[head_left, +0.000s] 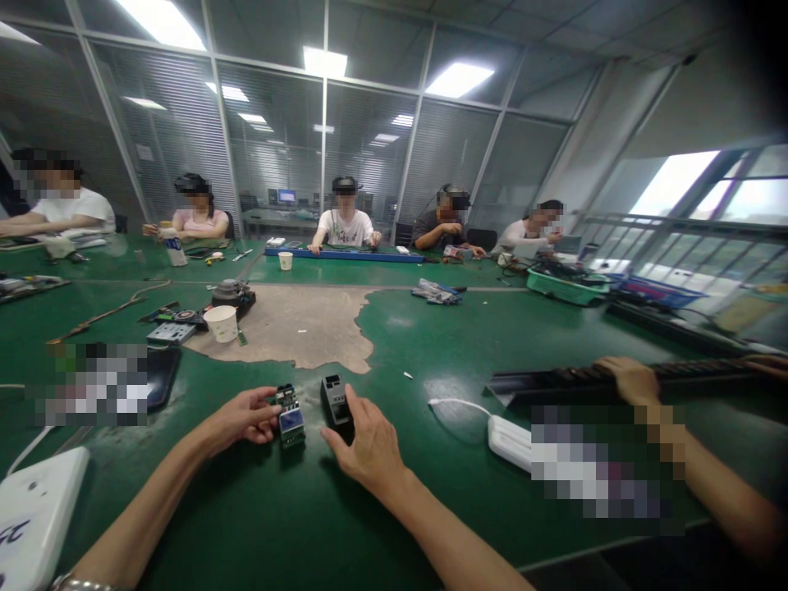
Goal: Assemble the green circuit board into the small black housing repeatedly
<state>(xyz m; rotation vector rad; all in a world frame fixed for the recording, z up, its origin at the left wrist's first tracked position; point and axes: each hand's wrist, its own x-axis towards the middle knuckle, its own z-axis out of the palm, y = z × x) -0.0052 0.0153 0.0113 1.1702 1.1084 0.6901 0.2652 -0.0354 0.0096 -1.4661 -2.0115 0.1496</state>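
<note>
Green circuit board carrying a blue-faced rectangular block (291, 423): we have its left edge pinched in the fingers of the left hand (249, 417). To its right we see a dark grey box-shaped housing with slots (334, 400), beside the spread thumb and index finger of the right hand (369, 443); whether these grip it we cannot tell. Status, as we judge it: board outside the housing, the two unjoined, a strip of green table (455, 341) showing between. Interior too small to read; we cannot say whether parts remain inside. Beyond both hands: irregular brown sheet (308, 324).
</note>
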